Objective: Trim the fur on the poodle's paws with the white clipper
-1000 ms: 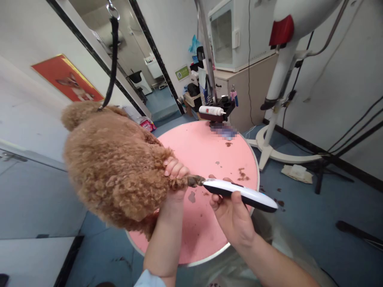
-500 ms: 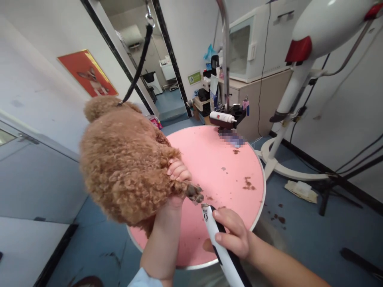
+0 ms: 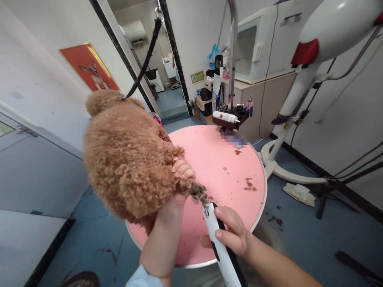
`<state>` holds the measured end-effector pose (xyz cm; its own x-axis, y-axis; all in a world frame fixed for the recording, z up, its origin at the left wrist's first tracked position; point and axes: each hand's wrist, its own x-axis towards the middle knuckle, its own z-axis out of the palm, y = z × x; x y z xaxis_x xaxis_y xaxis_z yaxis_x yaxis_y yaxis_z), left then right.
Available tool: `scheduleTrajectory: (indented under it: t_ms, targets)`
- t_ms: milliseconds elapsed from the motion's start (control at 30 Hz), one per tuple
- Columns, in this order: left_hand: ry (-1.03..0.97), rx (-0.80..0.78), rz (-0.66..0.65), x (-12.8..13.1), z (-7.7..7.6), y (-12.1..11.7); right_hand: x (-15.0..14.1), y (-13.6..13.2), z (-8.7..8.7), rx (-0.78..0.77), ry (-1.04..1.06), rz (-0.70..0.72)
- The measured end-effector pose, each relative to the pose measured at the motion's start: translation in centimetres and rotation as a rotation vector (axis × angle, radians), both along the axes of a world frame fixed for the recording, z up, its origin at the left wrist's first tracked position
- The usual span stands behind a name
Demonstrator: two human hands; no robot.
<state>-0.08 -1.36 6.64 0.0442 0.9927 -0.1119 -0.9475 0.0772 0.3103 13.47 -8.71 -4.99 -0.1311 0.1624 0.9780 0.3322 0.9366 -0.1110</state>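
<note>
A curly brown dog (image 3: pixel 128 159) stands on the round pink table (image 3: pixel 206 147), its back to me and its head at the far left. My left hand (image 3: pixel 183 169) is wrapped round one of its legs, holding the paw (image 3: pixel 198 191) with the dark pads showing. In my right hand (image 3: pixel 231 231) is a white and black hair clipper (image 3: pixel 217 243). Its blade end is at the paw's toes; whether it touches them I cannot tell. A black leash (image 3: pixel 145 59) runs from the dog's neck up to a metal clip.
Brown hair clippings (image 3: pixel 249 184) lie scattered on the table. At its far edge a black tool tray (image 3: pixel 239 113) carries a white bottle (image 3: pixel 226 116) and scissors beside a metal post (image 3: pixel 231 52). A white stand dryer (image 3: pixel 284 91) is on the right.
The clipper's blade end has come closer to the paw's toes. My view has shifted slightly. Both hands keep their holds.
</note>
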Motion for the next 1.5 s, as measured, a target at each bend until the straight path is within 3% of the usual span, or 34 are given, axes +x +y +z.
scheduleTrajectory:
  t_ms: [400, 533, 733, 867, 1300, 1500]
  targets:
    - [-0.138, -0.076, -0.016, 0.3, 0.4, -0.1, 0.2, 0.2, -0.4, 0.022, 0.022, 0.005]
    - [-0.057, -0.08, 0.018, 0.3, 0.4, -0.1, 0.0, 0.2, -0.7, 0.014, 0.022, -0.002]
    - [0.196, 0.067, 0.008, -0.3, -1.2, 0.2, 0.0, 0.4, -0.1, 0.012, 0.002, -0.014]
    - [0.218, 0.072, 0.004, -0.5, -1.8, 0.2, -0.1, 0.8, 0.1, 0.052, 0.007, 0.012]
    - [0.241, 0.026, 0.008, -0.5, -1.5, -0.2, 0.1, 1.2, -0.1, 0.124, -0.045, 0.045]
    - [0.238, 0.018, -0.011, -0.6, -1.0, -0.4, 0.7, 0.0, 1.0, -0.049, -0.117, 0.104]
